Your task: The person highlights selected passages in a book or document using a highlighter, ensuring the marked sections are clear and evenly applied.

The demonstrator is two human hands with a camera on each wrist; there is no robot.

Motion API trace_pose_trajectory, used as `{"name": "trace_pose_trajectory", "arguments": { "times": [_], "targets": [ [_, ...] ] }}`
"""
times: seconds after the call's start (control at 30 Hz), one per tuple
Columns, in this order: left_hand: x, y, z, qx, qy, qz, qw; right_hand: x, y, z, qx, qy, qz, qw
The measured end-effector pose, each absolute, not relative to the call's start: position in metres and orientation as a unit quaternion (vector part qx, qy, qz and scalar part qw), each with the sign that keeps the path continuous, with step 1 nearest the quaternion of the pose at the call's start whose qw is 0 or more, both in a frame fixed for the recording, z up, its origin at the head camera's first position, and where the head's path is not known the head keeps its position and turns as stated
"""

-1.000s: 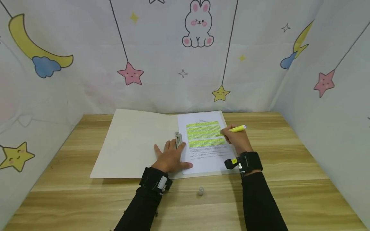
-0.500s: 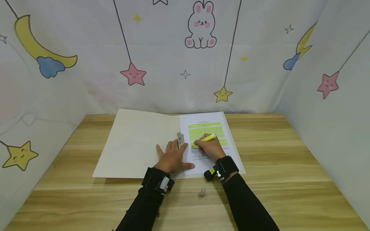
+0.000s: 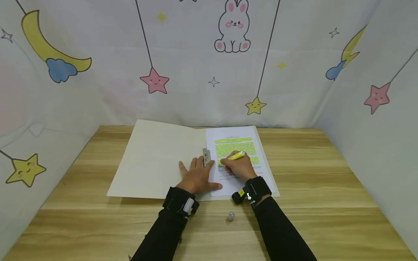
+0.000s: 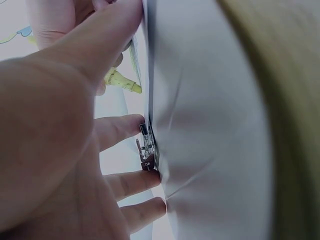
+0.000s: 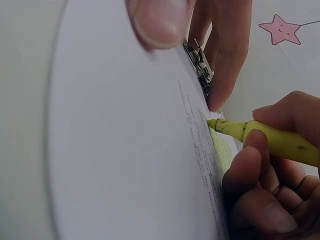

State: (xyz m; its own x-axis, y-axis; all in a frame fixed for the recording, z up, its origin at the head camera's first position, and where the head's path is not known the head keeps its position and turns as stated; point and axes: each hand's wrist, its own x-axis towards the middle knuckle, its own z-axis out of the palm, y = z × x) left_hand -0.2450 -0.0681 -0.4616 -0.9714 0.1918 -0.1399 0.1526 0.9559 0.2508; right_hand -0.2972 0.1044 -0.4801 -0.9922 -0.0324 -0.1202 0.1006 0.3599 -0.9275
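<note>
From where I stand: person's right hand (image 3: pixel 241 167) pinches a yellow highlighter pen (image 3: pixel 236 155) between thumb and fingers, white butt end up and to the right. Its tip is at a white printed paper sheet (image 3: pixel 226 189), by the left ends of the lowest yellow-marked lines. Several blocks of text above are yellow; lines below are plain black print.

Left hand (image 3: pixel 197 180) is spread wide, holding nothing, fingers apart. Thumb rests on the sheet's lower left edge; fingers lie around a silver metal clip (image 3: pixel 205 153), some on the cream card folder (image 3: pixel 150 163). Folder is unfolded, sheet on its right half, clip by the sheet's left edge.

All on a light wood-grain table (image 3: pixel 310 174). Small pale rounded object (image 3: pixel 230 216) near the folder's front edge, too small to identify. Black sleeves, black straps on both wrists. White cloth backdrop behind, printed with a rabbit (image 3: pixel 232 34), stars and moons.
</note>
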Motion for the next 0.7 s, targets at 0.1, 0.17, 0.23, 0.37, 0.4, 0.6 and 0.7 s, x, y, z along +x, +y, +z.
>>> {"name": "trace_pose_trajectory", "arguments": {
  "times": [0.1,0.17,0.23,0.37,0.4,0.6,0.7],
  "targets": [
    [-0.2454,-0.0684,-0.4619,0.087,0.986,0.118,0.083,-0.2966,0.1027,-0.4798,0.017,0.83,-0.555,0.053],
    [-0.2456,-0.0683,-0.4621,0.087,0.986,0.118,0.081,-0.2959,0.1015,-0.4796,0.012,0.835,-0.548,0.046],
    [-0.2456,-0.068,-0.4621,0.088,0.986,0.117,0.081,-0.2952,0.1008,-0.4795,0.006,0.84,-0.541,0.039],
    [-0.2457,-0.0675,-0.4622,0.088,0.987,0.11,0.081,-0.2944,0.1003,-0.4803,0.0,0.849,-0.528,0.027],
    [-0.2458,-0.0675,-0.4623,0.088,0.987,0.108,0.081,-0.2944,0.1004,-0.4803,0.0,0.85,-0.526,0.026],
    [-0.2461,-0.0683,-0.4623,0.088,0.987,0.105,0.082,-0.2941,0.1008,-0.4789,-0.002,0.855,-0.517,0.026],
    [-0.246,-0.0684,-0.4623,0.087,0.987,0.107,0.083,-0.2939,0.1011,-0.4785,0.0,0.855,-0.518,0.029]
  ]
}}
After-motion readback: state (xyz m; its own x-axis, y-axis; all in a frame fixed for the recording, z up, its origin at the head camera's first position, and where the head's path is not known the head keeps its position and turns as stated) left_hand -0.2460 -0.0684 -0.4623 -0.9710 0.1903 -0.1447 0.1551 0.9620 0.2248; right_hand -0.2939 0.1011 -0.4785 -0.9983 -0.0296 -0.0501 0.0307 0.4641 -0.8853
